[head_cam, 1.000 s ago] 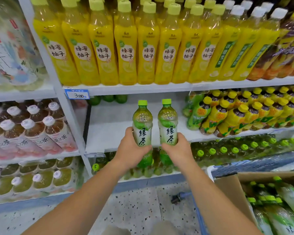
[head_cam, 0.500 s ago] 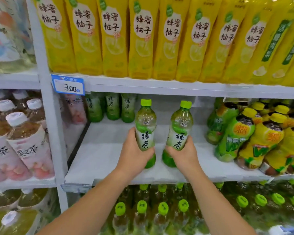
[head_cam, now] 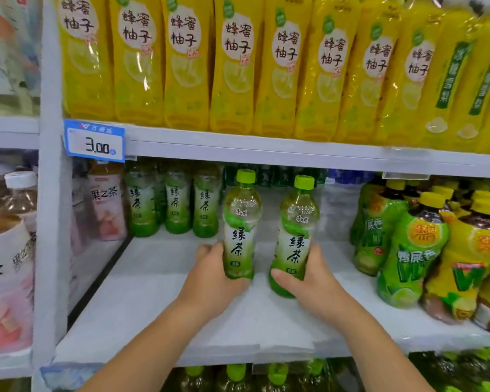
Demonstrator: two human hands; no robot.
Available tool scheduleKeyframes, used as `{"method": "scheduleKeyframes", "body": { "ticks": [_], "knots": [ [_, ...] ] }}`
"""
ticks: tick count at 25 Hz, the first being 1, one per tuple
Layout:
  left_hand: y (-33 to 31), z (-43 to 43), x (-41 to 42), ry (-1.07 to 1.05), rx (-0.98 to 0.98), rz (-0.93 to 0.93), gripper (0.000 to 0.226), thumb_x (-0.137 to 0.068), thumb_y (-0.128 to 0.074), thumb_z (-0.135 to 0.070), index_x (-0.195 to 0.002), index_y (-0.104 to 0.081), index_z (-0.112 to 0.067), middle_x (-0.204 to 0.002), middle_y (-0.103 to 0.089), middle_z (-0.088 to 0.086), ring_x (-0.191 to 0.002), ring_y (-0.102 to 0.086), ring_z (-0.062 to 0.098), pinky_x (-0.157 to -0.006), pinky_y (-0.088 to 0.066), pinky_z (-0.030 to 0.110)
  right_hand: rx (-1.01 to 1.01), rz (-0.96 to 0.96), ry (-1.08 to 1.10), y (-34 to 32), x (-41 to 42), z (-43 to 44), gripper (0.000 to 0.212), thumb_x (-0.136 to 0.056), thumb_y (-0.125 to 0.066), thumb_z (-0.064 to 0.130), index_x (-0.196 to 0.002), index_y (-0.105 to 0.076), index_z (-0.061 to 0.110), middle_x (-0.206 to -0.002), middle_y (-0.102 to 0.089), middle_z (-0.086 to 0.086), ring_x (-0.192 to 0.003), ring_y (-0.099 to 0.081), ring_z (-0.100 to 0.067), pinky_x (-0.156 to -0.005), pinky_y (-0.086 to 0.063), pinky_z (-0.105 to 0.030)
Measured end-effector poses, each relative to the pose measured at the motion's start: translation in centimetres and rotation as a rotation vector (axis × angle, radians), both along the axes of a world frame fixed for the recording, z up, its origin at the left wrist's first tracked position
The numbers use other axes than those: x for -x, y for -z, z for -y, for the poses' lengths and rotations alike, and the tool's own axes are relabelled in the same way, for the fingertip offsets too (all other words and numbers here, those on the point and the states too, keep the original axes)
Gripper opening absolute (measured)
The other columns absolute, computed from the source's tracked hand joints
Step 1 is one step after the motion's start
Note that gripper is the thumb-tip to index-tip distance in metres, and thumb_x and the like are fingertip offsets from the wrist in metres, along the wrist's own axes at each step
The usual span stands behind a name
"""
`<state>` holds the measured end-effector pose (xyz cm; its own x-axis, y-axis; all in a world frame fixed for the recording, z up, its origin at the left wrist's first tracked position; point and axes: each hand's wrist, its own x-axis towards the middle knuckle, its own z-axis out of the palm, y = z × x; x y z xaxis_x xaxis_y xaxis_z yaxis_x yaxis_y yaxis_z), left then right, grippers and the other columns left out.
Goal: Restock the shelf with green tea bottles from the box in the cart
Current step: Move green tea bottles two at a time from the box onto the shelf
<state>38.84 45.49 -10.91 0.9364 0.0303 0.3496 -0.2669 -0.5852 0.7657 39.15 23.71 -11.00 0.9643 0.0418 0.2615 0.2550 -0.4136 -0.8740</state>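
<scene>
- The step in hand looks like putting bottles on the shelf. Two are being set down at once.
- The left hand point(head_cam: 210, 281) is wrapped round the low part of the left green tea bottle point(head_cam: 239, 222).
- The right hand point(head_cam: 309, 281) is wrapped round the low part of the right green tea bottle point(head_cam: 297, 227).
- Both bottles stand up straight, side by side, with a small gap between them. They are over the middle of the white shelf point(head_cam: 159, 292). I cannot tell if their bottoms touch it yet.
- Next, I think the bottles should go further in, beside the back row of green tea bottles point(head_cam: 176, 205). Then the hands can let go.
- The move needs care so the bottles stay upright and do not bump the row behind.
- The shelf is flat and white, with bare room in front of the back row.
- A pink tea bottle point(head_cam: 106, 202) stands at the left end, and green and yellow bottles point(head_cam: 413, 250) crowd the right.
- Tall yellow bottles point(head_cam: 232, 66) fill the shelf above, which has a blue price tag point(head_cam: 95, 141) on its edge.
- The box and the cart are not in view.
</scene>
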Motion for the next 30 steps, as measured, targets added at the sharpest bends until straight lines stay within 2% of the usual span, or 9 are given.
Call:
{"method": "scheduleKeyframes", "body": {
  "ticks": [1, 3, 5, 8, 13, 16, 18, 22, 30],
  "knots": [
    [0.4, -0.3, 0.0, -0.019, -0.045, -0.008, 0.053, -0.069, -0.086, -0.04, -0.114, -0.058, -0.037, -0.106, -0.05, -0.012, -0.09, -0.058, 0.002, -0.07, -0.041, 0.008, 0.037, -0.006, -0.023, 0.2, 0.0, 0.4, 0.055, -0.077, -0.081, 0.034, -0.116, -0.043, 0.045, -0.112, -0.062, 0.024, -0.101, -0.061, 0.008, -0.077, -0.048, -0.008],
    [0.6, -0.2, -0.3, -0.047, -0.072, 0.011, 0.046, -0.07, -0.086, -0.041, -0.108, -0.062, -0.036, -0.101, -0.052, -0.011, -0.086, -0.057, 0.002, -0.067, -0.04, 0.009, 0.052, -0.019, -0.019, 0.5, -1.0, 0.8, 0.047, -0.077, -0.083, 0.028, -0.109, -0.052, 0.043, -0.102, -0.068, 0.028, -0.092, -0.062, 0.015, -0.067, -0.048, -0.003],
    [-0.2, 0.4, -1.3, -0.09, -0.096, 0.018, 0.04, -0.07, -0.087, -0.036, -0.101, -0.062, -0.029, -0.099, -0.06, -0.006, -0.088, -0.062, 0.012, -0.069, -0.045, 0.023, 0.05, -0.039, -0.01, 0.2, -3.0, 0.5, 0.045, -0.077, -0.083, 0.021, -0.109, -0.056, 0.037, -0.103, -0.071, 0.02, -0.09, -0.066, 0.007, -0.073, -0.053, -0.012],
    [-1.0, 0.9, -3.9, -0.173, -0.062, -0.009, 0.046, -0.072, -0.088, -0.031, -0.104, -0.057, -0.018, -0.103, -0.063, 0.0, -0.087, -0.059, 0.015, -0.071, -0.042, 0.024, 0.038, -0.061, 0.015, -0.3, -6.9, -0.4, 0.048, -0.074, -0.085, 0.017, -0.11, -0.056, 0.029, -0.105, -0.07, 0.008, -0.095, -0.068, -0.01, -0.083, -0.056, -0.031],
    [-0.6, 1.4, -7.9, -0.208, 0.051, -0.04, 0.047, -0.073, -0.088, -0.023, -0.111, -0.064, -0.011, -0.11, -0.066, 0.006, -0.099, -0.066, 0.023, -0.087, -0.055, 0.037, 0.059, -0.042, 0.116, 0.2, -11.5, -1.6, 0.043, -0.071, -0.088, 0.023, -0.091, -0.051, 0.035, -0.095, -0.065, 0.014, -0.085, -0.062, -0.001, -0.065, -0.046, -0.02],
    [-0.4, 2.0, -9.5, -0.271, -0.019, -0.035, 0.048, -0.077, -0.085, -0.029, -0.119, -0.066, -0.014, -0.117, -0.059, 0.007, -0.102, -0.064, 0.026, -0.093, -0.053, 0.04, 0.058, -0.005, 0.157, 0.2, -13.3, -2.1, 0.047, -0.071, -0.088, 0.025, -0.089, -0.046, 0.035, -0.088, -0.059, 0.019, -0.077, -0.054, 0.005, -0.057, -0.04, -0.015],
    [-0.2, 2.4, -10.3, -0.315, -0.075, -0.011, 0.049, -0.081, -0.081, -0.032, -0.123, -0.064, -0.014, -0.121, -0.056, 0.008, -0.106, -0.062, 0.028, -0.095, -0.051, 0.039, 0.046, -0.006, 0.141, 0.4, -14.4, -2.2, 0.046, -0.072, -0.087, 0.026, -0.093, -0.047, 0.034, -0.091, -0.062, 0.016, -0.08, -0.058, 0.0, -0.06, -0.044, -0.017],
    [0.2, 2.8, -11.5, -0.371, -0.22, 0.029, 0.049, -0.087, -0.074, -0.036, -0.126, -0.057, -0.013, -0.123, -0.06, 0.008, -0.111, -0.062, 0.026, -0.089, -0.049, 0.033, -0.018, 0.003, 0.101, 1.1, -16.2, -2.2, 0.041, -0.073, -0.086, 0.018, -0.092, -0.052, 0.032, -0.104, -0.069, 0.001, -0.095, -0.066, -0.019, -0.087, -0.055, -0.039],
    [-0.3, 3.2, -13.5, -0.42, -0.504, 0.085, 0.052, -0.092, -0.067, -0.041, -0.128, -0.048, -0.009, -0.127, -0.055, 0.008, -0.107, -0.065, 0.021, -0.081, -0.051, 0.028, -0.037, 0.1, 0.064, 1.8, -18.0, -2.8, 0.033, -0.081, -0.08, 0.023, -0.091, -0.055, 0.04, -0.094, -0.066, 0.018, -0.093, -0.066, -0.011, -0.081, -0.051, -0.027]
  ]
}}
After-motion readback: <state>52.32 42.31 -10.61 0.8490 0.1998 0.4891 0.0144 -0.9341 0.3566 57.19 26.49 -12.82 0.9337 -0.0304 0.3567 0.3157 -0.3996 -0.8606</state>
